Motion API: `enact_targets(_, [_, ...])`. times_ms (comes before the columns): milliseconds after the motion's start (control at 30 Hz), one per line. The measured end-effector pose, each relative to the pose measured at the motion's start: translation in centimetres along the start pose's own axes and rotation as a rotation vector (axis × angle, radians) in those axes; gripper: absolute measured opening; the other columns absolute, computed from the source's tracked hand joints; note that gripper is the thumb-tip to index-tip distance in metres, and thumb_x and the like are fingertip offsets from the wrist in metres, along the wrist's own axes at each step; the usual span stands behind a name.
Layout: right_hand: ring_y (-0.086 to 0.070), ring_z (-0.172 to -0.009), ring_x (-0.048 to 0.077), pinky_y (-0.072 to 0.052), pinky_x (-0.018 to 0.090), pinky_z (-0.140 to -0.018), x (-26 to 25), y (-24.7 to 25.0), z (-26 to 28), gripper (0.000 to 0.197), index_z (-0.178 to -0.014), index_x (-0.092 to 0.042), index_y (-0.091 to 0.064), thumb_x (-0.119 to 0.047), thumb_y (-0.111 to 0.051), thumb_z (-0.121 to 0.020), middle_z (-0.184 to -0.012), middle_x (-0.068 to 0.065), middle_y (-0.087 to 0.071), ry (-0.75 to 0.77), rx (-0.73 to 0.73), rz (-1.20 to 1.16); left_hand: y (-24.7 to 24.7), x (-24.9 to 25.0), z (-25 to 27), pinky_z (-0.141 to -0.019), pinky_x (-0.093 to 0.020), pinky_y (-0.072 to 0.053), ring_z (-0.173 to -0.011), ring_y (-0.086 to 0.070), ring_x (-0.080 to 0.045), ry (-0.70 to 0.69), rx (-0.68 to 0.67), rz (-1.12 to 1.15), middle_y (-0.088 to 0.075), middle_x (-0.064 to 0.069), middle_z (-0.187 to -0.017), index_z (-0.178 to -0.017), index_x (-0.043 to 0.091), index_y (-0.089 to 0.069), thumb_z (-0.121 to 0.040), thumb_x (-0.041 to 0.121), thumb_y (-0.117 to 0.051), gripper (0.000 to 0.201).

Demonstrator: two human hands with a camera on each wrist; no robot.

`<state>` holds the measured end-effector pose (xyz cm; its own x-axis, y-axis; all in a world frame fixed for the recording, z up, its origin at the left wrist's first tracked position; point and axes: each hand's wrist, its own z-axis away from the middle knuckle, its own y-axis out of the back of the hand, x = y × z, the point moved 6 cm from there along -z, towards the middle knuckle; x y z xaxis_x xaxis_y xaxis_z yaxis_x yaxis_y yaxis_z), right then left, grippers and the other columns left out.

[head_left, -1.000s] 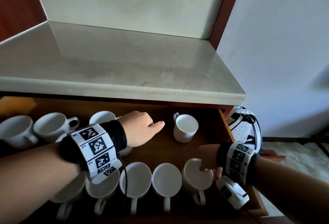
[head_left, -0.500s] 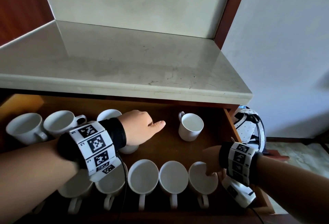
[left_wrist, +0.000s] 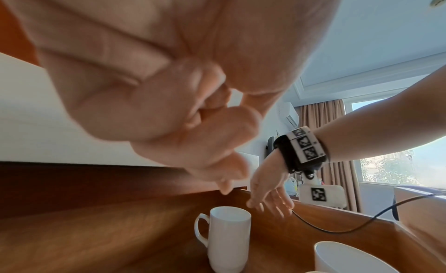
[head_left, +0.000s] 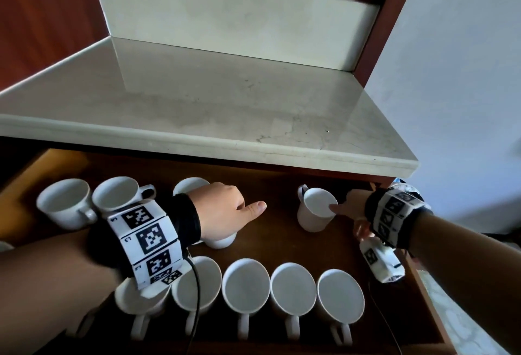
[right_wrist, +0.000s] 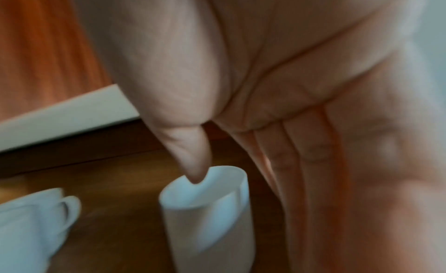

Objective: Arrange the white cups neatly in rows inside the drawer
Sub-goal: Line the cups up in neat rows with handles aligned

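Observation:
Several white cups stand in the open wooden drawer (head_left: 282, 233). A front row (head_left: 293, 289) lines up with handles toward me. At the back left stand two cups (head_left: 67, 202), and another cup (head_left: 222, 242) sits under my left hand. A lone cup (head_left: 313, 213) (left_wrist: 229, 237) (right_wrist: 210, 219) stands upright at the back right, handle to the far left. My right hand (head_left: 346, 211) (left_wrist: 267, 200) (right_wrist: 241, 135) is spread beside it, thumb tip at the rim, fingers straight. My left hand (head_left: 225, 211) (left_wrist: 169, 114) hovers mid-drawer with its fingers curled and the thumb out, holding nothing.
A pale stone countertop (head_left: 197, 106) overhangs the back of the drawer, close above the rear cups. The drawer's right wall (head_left: 423, 298) runs just beside my right wrist. Bare drawer floor lies between my left hand and the lone cup. A black cable (left_wrist: 337, 229) trails from my right wrist.
My right hand has left the rightmost front-row cup and moved back to the lone cup at the rear right. My left hand has stayed nearly where it was.

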<state>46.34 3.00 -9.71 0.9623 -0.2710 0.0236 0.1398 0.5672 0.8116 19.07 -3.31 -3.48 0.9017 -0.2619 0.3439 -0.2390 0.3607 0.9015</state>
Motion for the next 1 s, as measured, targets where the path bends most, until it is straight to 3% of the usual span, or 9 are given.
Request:
enact_targets(67, [-0.057, -0.082, 0.022, -0.045, 0.03, -0.071, -0.1, -0.4, -1.8, 0.051, -0.115, 0.0, -0.058, -0.047, -0.046, -0.096, -0.105, 0.015, -0.066, -0.059, 0.025, -0.088, 0.1, -0.2, 0.5, -0.069, -0.033, -0.048, -0.045, -0.043, -0.014, 0.011, -0.003, -0.008, -0.045, 0.001, -0.047, -0.061, 0.012, -0.048, -0.097, 0.057, -0.029, 0.061])
enact_targets(100, [-0.057, -0.084, 0.023, -0.046, 0.032, -0.072, -0.3, -0.8, -2.3, 0.047, -0.119, -0.003, -0.056, -0.044, -0.05, -0.095, -0.104, 0.014, -0.064, -0.088, 0.002, -0.153, 0.2, -0.3, 0.8, -0.066, -0.031, -0.046, -0.046, -0.043, -0.013, 0.016, -0.003, -0.017, -0.045, 0.001, -0.048, -0.062, 0.012, -0.048, -0.097, 0.058, -0.028, 0.061])
enact_targets(167, [-0.062, -0.08, 0.024, -0.051, 0.032, -0.067, -0.7, -1.6, -4.0, 0.032, -0.108, -0.004, -0.057, -0.032, -0.057, -0.093, -0.095, 0.012, -0.064, -0.097, -0.036, -0.226, 0.4, -0.3, 1.2, -0.06, -0.03, -0.042, -0.046, -0.042, -0.013, 0.022, -0.001, -0.031, -0.045, 0.001, -0.048, -0.061, 0.013, -0.045, -0.097, 0.059, -0.028, 0.061])
enact_targets(267, [-0.068, -0.096, 0.024, -0.055, 0.035, -0.084, 0.4, -2.1, -8.0, 0.042, -0.115, -0.006, -0.063, -0.029, -0.062, -0.08, -0.104, 0.009, -0.071, -0.093, 0.008, -0.024, 0.6, -0.2, 1.5, -0.052, -0.025, -0.034, -0.043, -0.041, -0.01, 0.041, 0.008, -0.046, -0.044, 0.002, -0.048, -0.056, 0.014, -0.04, -0.097, 0.058, -0.029, 0.061])
enact_targets(367, [-0.064, -0.111, 0.027, -0.052, 0.031, -0.087, -1.0, -0.7, -5.6, 0.033, -0.119, -0.004, -0.061, -0.02, -0.052, -0.092, -0.118, 0.012, -0.067, -0.01, 0.111, 0.182, 0.6, -0.4, 1.7, -0.054, -0.027, -0.037, -0.048, -0.046, -0.012, 0.059, 0.006, -0.031, -0.048, 0.002, -0.049, -0.055, 0.015, -0.04, -0.097, 0.058, -0.03, 0.061])
enact_targets(467, [-0.061, -0.115, 0.023, -0.051, 0.029, -0.089, -1.8, 0.7, -3.4, 0.03, -0.12, -0.009, -0.062, -0.022, -0.049, -0.096, -0.121, 0.008, -0.065, 0.149, 0.235, 0.383, 0.2, -0.5, 1.5, -0.058, -0.029, -0.041, -0.053, -0.048, -0.016, 0.06, -0.001, -0.028, -0.05, 0.0, -0.052, -0.057, 0.014, -0.042, -0.097, 0.059, -0.03, 0.061])
enact_targets(600, [-0.059, -0.118, 0.025, -0.051, 0.034, -0.094, -2.4, -0.7, -3.0, 0.03, -0.124, -0.014, -0.06, -0.024, -0.047, -0.099, -0.125, 0.005, -0.063, 0.292, 0.143, 0.618, -0.4, -0.3, 1.3, -0.052, -0.021, -0.037, -0.054, -0.053, -0.013, 0.065, 0.0, -0.042, -0.062, -0.001, -0.06, -0.071, 0.006, -0.063, -0.096, 0.06, -0.028, 0.069])
enact_targets(767, [-0.063, -0.111, 0.03, -0.053, 0.037, -0.087, -3.8, -2.3, -3.1, 0.027, -0.118, -0.011, -0.064, -0.014, -0.048, -0.097, -0.12, 0.01, -0.065, 0.392, 0.075, 0.862, -1.1, 0.3, 1.4, -0.072, -0.032, -0.05, -0.072, -0.066, -0.019, 0.065, -0.008, -0.025, -0.071, -0.009, -0.075, -0.085, 0.004, -0.069, -0.094, 0.063, -0.028, 0.072])
enact_targets(1000, [-0.058, -0.118, 0.029, -0.051, 0.036, -0.093, -4.5, -2.4, -3.9, 0.035, -0.128, -0.019, -0.057, -0.01, -0.044, -0.096, -0.13, 0.006, -0.058, 0.476, 0.149, 0.818, -1.6, 0.2, 1.6, -0.077, -0.038, -0.053, -0.066, -0.062, -0.025, 0.091, -0.013, 0.01, -0.06, -0.006, -0.064, -0.075, 0.003, -0.062, -0.093, 0.065, -0.028, 0.072])
